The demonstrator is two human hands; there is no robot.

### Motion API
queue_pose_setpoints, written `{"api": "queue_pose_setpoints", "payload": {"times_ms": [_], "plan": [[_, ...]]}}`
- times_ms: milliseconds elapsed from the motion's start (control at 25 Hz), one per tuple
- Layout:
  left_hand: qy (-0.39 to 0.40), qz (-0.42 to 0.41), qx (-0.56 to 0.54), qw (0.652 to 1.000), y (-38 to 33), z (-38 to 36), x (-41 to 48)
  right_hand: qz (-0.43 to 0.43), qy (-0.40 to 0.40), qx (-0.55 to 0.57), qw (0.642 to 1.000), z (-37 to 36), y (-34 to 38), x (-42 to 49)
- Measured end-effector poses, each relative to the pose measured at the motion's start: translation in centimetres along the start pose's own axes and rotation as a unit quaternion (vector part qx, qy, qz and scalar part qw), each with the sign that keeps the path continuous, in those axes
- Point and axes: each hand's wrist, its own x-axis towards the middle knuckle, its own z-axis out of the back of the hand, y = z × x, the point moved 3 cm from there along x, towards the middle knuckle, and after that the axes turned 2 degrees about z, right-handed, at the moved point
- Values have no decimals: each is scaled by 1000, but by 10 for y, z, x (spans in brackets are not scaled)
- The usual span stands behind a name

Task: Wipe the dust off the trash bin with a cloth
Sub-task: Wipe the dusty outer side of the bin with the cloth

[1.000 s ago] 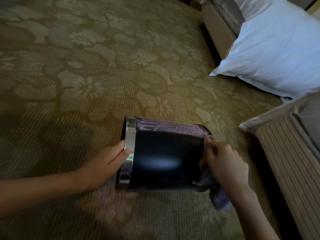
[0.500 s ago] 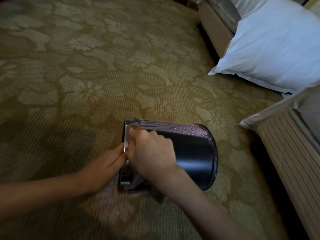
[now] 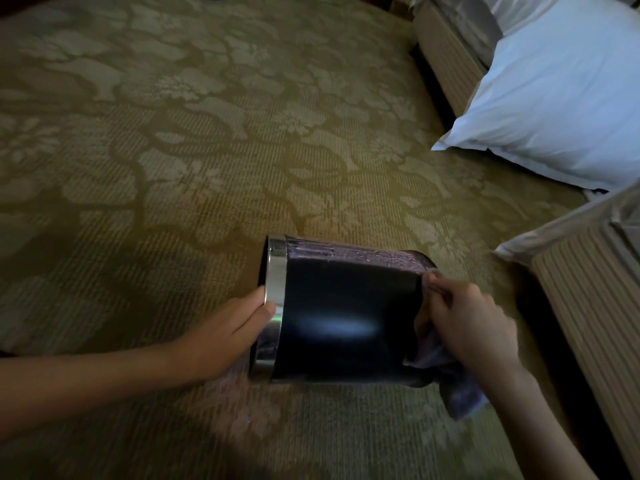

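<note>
Steadying and wiping a trash bin (image 3: 343, 317) laid on its side, lower centre of the frame.

From the lower left, reaching in with the left hand (image 3: 225, 337), forearm nearly level, fingers straight against the chrome rim (image 3: 276, 271), curled around nothing. At centre, glossy black on the patterned carpet (image 3: 173, 168), mouth turned leftward. At lower right, clutching a purple cloth (image 3: 460, 400) in the curled right hand (image 3: 474, 327) against the base end, forearm slanting toward the corner. Upper right, a white pillow (image 3: 561, 98).
</note>
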Motion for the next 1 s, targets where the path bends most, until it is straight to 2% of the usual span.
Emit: {"api": "queue_pose_setpoints", "payload": {"times_ms": [120, 280, 360, 520, 640, 880, 1000], "plan": [[-7, 1, 30, 1000, 2, 1, 1, 8, 19, 11, 1000, 0, 23, 3], [5, 12, 64, 998, 7, 0, -5, 183, 42, -4, 982, -22, 119, -19], [9, 6, 70, 998, 6, 2, -7, 244, 47, 10, 969, -32, 158, -29], [25, -16, 89, 996, 7, 0, -11, 266, 32, -8, 963, -34, 161, -33], [21, -2, 109, 994, 10, -2, -15, 238, 5, -33, 971, -25, 131, -28], [-13, 1, 137, 991, 4, -5, -21, 23, -9, -70, 997, 2, 4, -12], [13, -12, 129, 991, -2, -12, -28, 15, -31, -75, 997, -5, -6, -18]]}}
